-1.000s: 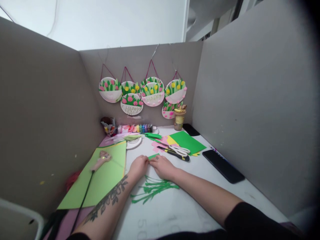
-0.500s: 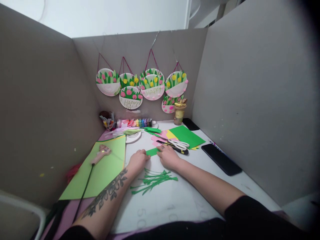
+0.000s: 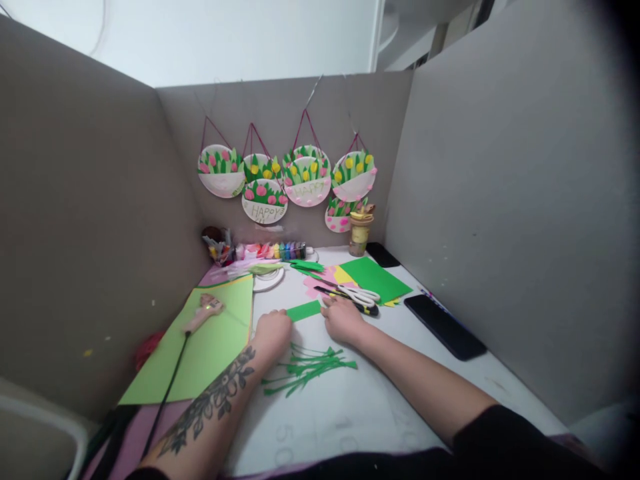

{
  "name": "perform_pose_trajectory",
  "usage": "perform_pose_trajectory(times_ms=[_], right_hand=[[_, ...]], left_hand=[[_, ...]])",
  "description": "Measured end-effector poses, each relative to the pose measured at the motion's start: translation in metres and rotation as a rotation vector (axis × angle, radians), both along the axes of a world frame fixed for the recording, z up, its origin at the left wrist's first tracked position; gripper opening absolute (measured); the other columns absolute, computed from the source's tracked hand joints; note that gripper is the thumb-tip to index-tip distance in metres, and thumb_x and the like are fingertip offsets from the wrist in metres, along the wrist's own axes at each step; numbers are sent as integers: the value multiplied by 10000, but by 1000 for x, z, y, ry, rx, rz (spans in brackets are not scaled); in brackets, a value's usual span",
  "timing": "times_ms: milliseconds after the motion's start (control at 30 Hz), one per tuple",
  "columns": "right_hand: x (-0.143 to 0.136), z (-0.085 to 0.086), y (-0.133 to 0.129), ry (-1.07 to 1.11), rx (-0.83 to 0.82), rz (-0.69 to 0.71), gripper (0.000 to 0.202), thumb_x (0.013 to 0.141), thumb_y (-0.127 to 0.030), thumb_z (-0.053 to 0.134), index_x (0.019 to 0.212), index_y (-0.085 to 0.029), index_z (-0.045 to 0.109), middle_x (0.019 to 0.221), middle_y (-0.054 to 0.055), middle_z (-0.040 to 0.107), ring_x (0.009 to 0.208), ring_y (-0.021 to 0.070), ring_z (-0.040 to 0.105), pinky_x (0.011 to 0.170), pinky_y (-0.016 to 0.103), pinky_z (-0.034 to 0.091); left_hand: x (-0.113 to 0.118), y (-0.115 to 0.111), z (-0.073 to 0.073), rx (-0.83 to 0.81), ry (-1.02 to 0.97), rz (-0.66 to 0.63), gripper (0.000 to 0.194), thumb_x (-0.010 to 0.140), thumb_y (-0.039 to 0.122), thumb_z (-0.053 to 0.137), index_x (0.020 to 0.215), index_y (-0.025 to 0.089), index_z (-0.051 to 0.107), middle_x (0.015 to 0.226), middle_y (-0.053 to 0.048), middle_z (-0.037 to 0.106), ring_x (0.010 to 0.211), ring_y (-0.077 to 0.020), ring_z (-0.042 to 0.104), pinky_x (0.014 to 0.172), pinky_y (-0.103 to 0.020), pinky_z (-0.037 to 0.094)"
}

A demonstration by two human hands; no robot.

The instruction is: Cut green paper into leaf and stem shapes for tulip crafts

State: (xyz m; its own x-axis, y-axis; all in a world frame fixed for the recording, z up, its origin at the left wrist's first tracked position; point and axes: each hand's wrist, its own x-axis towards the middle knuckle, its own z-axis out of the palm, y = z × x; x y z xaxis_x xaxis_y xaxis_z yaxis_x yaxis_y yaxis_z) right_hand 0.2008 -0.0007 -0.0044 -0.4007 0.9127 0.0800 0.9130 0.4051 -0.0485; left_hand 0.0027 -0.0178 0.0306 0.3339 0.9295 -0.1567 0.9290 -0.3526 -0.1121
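Note:
A small green paper strip (image 3: 304, 311) lies between my hands, just above the white table mat. My left hand (image 3: 274, 332) has its fingers closed on the strip's left end. At the right end is my right hand (image 3: 343, 320), its fingertips bent and pressed at the paper's edge; the exact grip is partly hidden. Thin curled green paper scraps (image 3: 310, 370) lie in a loose pile nearer to me. Just beyond my right hand rest white-handled scissors (image 3: 360, 295) and a black and yellow utility knife (image 3: 371, 310).
At left, a glue gun (image 3: 204, 313) lies on light green sheets (image 3: 227, 360). Green card (image 3: 377, 280) and a black phone (image 3: 444, 327) are at right. Paint bottles (image 3: 287, 251) stand at the back, below hanging paper-plate flower baskets (image 3: 265, 212). Grey partitions (image 3: 500, 200) enclose the table.
My hands have moved slightly apart, with more of the green strip showing between them. The whole view has shifted slightly down.

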Motion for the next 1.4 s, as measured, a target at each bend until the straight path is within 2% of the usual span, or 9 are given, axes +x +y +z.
perform_pose_trajectory(times_ms=[200, 367, 500, 600, 767, 967, 1233, 1333, 1400], right_hand=[[14, -6, 5, 93, 62, -29, 290, 865, -132, 431, 977, -141, 698, 1081, 150, 649, 1050, 268, 525, 906, 358, 375], [19, -9, 15, 136, 88, -159, 345, 876, -105, 405, 1132, -127, 635, 1187, 167, 599, 1120, 286, 480, 921, 371, 360], [30, -9, 21, 118, 52, -242, 404, 877, -93, 393, 1239, -122, 570, 1251, 177, 571, 1153, 297, 473, 912, 377, 362], [40, -11, 27, 98, 27, -290, 398, 883, -148, 436, 1263, -106, 549, 1232, 190, 582, 1134, 308, 493, 912, 380, 363], [50, -13, 32, 130, 9, -201, 401, 863, -185, 513, 1253, -102, 560, 1244, 171, 581, 1149, 292, 487, 962, 347, 337], [51, -4, 22, 143, 6, -44, 335, 836, -144, 528, 1165, -155, 591, 1204, 133, 575, 1119, 258, 493, 953, 336, 336], [63, 5, 15, 92, -88, 27, 319, 788, -101, 543, 1090, -179, 608, 1120, 112, 615, 1069, 256, 520, 880, 325, 350], [66, 8, 12, 92, -110, 41, 317, 763, -96, 542, 1058, -181, 619, 1075, 106, 623, 1027, 249, 536, 839, 309, 353], [68, 9, 11, 87, -123, 40, 307, 751, -98, 542, 1034, -178, 628, 1057, 107, 623, 1007, 248, 540, 817, 304, 354]], left_hand=[[-3, 6, -11, 86, -98, 2, 304, 839, 92, 388, 980, 127, 655, 988, -148, 629, 943, -248, 598, 771, -341, 452], [1, 14, -25, 143, -222, 32, 234, 892, 226, 408, 970, 149, 614, 1009, -120, 620, 962, -241, 576, 808, -339, 437], [-1, 21, -33, 142, -262, 45, 246, 905, 207, 373, 920, 150, 611, 957, -108, 625, 931, -221, 578, 815, -326, 416], [-7, 25, -35, 144, -265, 57, 254, 906, 198, 367, 904, 146, 616, 929, -108, 627, 911, -219, 580, 794, -320, 406], [-17, 29, -34, 155, -302, 53, 252, 898, 167, 373, 925, 151, 623, 949, -109, 614, 918, -219, 564, 794, -315, 399], [-13, 30, -39, 129, -415, -79, 279, 857, 116, 406, 969, 181, 652, 956, -77, 587, 922, -193, 543, 819, -282, 393], [-9, 35, -45, 1, -581, -173, 366, 851, 137, 401, 1074, 213, 682, 982, -65, 600, 938, -188, 539, 865, -283, 386], [-6, 33, -41, -71, -681, -85, 272, 849, 287, 496, 1033, 212, 682, 952, -56, 621, 922, -200, 534, 844, -285, 389], [-4, 31, -38, -100, -741, 19, 294, 823, 418, 541, 964, 197, 674, 900, -54, 630, 895, -211, 538, 805, -287, 394]])
